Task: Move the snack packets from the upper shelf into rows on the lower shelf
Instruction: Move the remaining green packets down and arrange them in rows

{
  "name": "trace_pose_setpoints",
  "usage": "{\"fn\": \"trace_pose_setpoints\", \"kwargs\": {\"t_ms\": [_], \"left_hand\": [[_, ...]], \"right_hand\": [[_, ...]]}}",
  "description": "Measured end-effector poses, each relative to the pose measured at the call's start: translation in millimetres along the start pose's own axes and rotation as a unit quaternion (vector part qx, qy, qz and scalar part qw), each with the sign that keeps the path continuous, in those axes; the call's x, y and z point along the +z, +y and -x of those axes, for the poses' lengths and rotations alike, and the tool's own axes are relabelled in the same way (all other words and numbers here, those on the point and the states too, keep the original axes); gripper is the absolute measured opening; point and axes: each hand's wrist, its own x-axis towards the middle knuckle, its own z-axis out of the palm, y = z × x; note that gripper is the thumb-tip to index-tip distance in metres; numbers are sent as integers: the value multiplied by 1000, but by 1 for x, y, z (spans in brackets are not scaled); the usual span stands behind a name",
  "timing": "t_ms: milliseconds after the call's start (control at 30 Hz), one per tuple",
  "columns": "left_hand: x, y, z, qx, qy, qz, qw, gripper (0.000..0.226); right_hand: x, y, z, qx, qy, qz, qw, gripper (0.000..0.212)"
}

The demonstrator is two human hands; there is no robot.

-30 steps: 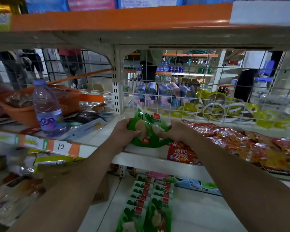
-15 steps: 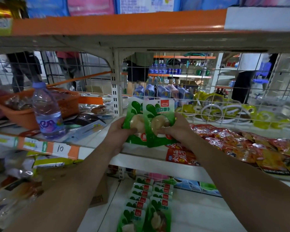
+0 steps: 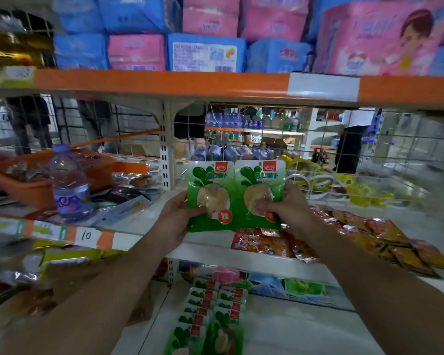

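Since a moment ago we have lifted our two green snack packets [image 3: 235,197] higher off the upper shelf [image 3: 241,254] and fanned them apart, so that they now stand upright side by side, their inner edges touching or slightly overlapping, faces toward us. Our left hand [image 3: 176,219] is closed on the lower left edge of the left packet, thumb pressed on its front; our right hand [image 3: 285,208] clamps the lower right part of the right packet, fingers [image 3: 263,207] curled over its front face. Both packets hang above the shelf's front lip, clear of its surface as far as we can tell. Just below and to the right of the right-hand grip lie the red and orange snack packets [image 3: 262,244], one at the shelf's front edge and more trailing away to the right. Well below both grips, on the lower shelf [image 3: 292,329], matching green packets [image 3: 210,313] already lie in two overlapping rows that run toward us, the nearest ones blurred. Left of the left-hand grip, beyond the white upright post [image 3: 166,160], a water bottle [image 3: 69,183] stands in front of an orange basket [image 3: 36,185]. Above the grips, an orange-fronted shelf [image 3: 164,82] carries blue and pink wrapped packs [image 3: 205,34]. Behind the held packets a wire mesh back panel [image 3: 344,149] shows further aisles, too blurred for detail.
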Motion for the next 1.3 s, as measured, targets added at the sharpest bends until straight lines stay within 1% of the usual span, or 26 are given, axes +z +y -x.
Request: {"fn": "trace_pose_setpoints", "kwargs": {"t_ms": [67, 200, 367, 467, 533, 633, 700, 767, 867, 1000, 1033, 1133, 1300], "left_hand": [[9, 1, 9, -6, -1, 1, 1000, 42], [25, 4, 29, -17, -12, 0, 1000, 41], [42, 6, 55, -30, -43, -9, 999, 41], [46, 3, 70, -39, -53, -20, 998, 42], [48, -1, 80, -48, -53, -34, 997, 43], [48, -12, 96, -66, -45, -52, 995, 45], [48, -22, 107, -81, -44, -50, 995, 45], [45, -35, 119, -100, -46, -48, 993, 50], [36, -54, 138, -124, -58, -54, 989, 58], [21, -79, 153, -159, -56, -48, 985, 45], [16, -86, 156, -168, -53, -56, 983, 46], [0, -109, 161, -201, -48, -80, 975, 57], [-26, -144, 158, -240, -81, -77, 964, 44]], "right_hand": [[-14, -4, 10, 7, -12, -9, 1000, 63], [-36, -15, 35, 26, -24, -32, 999, 53], [-51, -24, 73, 37, -24, -51, 998, 51], [-59, -21, 95, 38, -29, -65, 997, 56], [-65, -15, 109, 33, -25, -71, 997, 51], [-70, -2, 131, 41, -4, -81, 996, 51], [-72, 9, 144, 45, -5, -81, 996, 55], [-72, 17, 157, 58, -14, -77, 995, 57], [-68, 28, 176, 77, -29, -71, 994, 48], [-57, 50, 196, 116, -36, -55, 991, 44], [-53, 58, 201, 128, -42, -47, 990, 43], [-39, 86, 212, 165, -58, -41, 984, 44], [-18, 133, 222, 193, -76, -19, 978, 34]]}}
